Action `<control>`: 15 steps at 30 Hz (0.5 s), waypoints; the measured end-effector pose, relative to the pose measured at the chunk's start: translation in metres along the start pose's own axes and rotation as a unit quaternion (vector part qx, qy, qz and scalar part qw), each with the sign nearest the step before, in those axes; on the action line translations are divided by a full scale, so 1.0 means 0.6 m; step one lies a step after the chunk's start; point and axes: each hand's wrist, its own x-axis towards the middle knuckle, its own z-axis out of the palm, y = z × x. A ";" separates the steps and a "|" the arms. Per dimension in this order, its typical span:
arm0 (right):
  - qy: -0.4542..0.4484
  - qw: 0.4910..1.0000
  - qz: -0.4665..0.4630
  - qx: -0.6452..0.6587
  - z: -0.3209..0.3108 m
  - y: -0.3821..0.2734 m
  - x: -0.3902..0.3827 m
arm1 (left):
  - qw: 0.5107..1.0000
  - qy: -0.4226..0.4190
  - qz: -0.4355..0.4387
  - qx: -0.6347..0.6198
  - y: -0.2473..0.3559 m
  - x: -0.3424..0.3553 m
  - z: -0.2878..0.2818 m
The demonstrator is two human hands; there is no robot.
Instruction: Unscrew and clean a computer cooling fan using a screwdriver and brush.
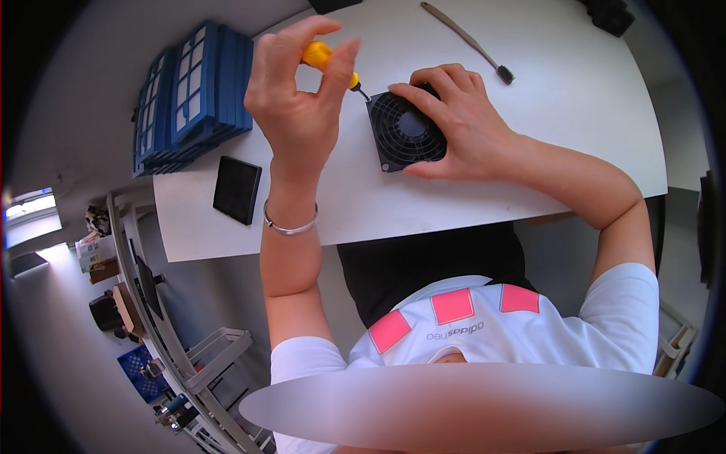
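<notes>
White and rounded at its far corners, the table [575, 113] fills the upper part of the head view, with grey floor below and to the left. On that floor at lower left stands a blue crate [140, 372]; its contents are too small and warped to make out. On the table's left end lies a stack of blue filter frames [193, 94], and just near it a flat black square panel [237, 189]. A black square fan [404, 130] sits flat on the table near its middle, grille up. The right hand [461, 125] covers the fan's right side, fingers spread over its top edge and thumb along its lower edge, hiding that half. The left hand [299, 98] pinches a yellow-handled screwdriver [330, 62] between thumb and fingers; its long axis slants down to the right, and the dark tip meets the fan's upper-left corner. Most of the handle is hidden inside the hand. A grey brush [469, 39] lies diagonally at the far edge, bristles toward the right.
</notes>
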 end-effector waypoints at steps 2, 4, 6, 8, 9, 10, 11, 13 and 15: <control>0.000 1.000 -0.002 -0.001 0.001 0.001 0.001 | 0.999 -0.015 0.004 0.032 -0.007 0.000 -0.005; 0.002 1.000 -0.003 -0.003 0.000 0.001 0.001 | 1.000 -0.012 -0.014 0.007 -0.017 0.000 -0.001; -0.008 1.000 0.000 -0.001 -0.001 0.001 0.001 | 0.996 -0.047 -0.050 -0.056 -0.008 -0.002 0.001; -0.007 1.000 0.001 -0.001 0.000 0.002 0.000 | 0.986 -0.082 -0.086 -0.119 0.004 0.002 -0.004; -0.007 1.000 0.001 0.000 0.000 0.003 -0.001 | 0.981 -0.101 -0.092 -0.139 0.009 0.005 -0.008; -0.005 1.000 0.000 0.000 0.001 0.003 0.000 | 0.975 -0.120 -0.098 -0.158 0.011 0.007 -0.012; -0.008 1.000 0.001 0.007 0.001 0.003 -0.001 | 0.976 -0.120 -0.097 -0.157 0.009 0.007 -0.013; -0.010 1.000 0.000 0.015 0.000 0.004 0.000 | 0.980 -0.116 -0.116 -0.115 0.003 0.004 -0.016; -0.013 1.000 -0.011 0.020 -0.003 0.003 0.001 | 0.981 -0.108 -0.121 -0.106 -0.007 0.002 -0.019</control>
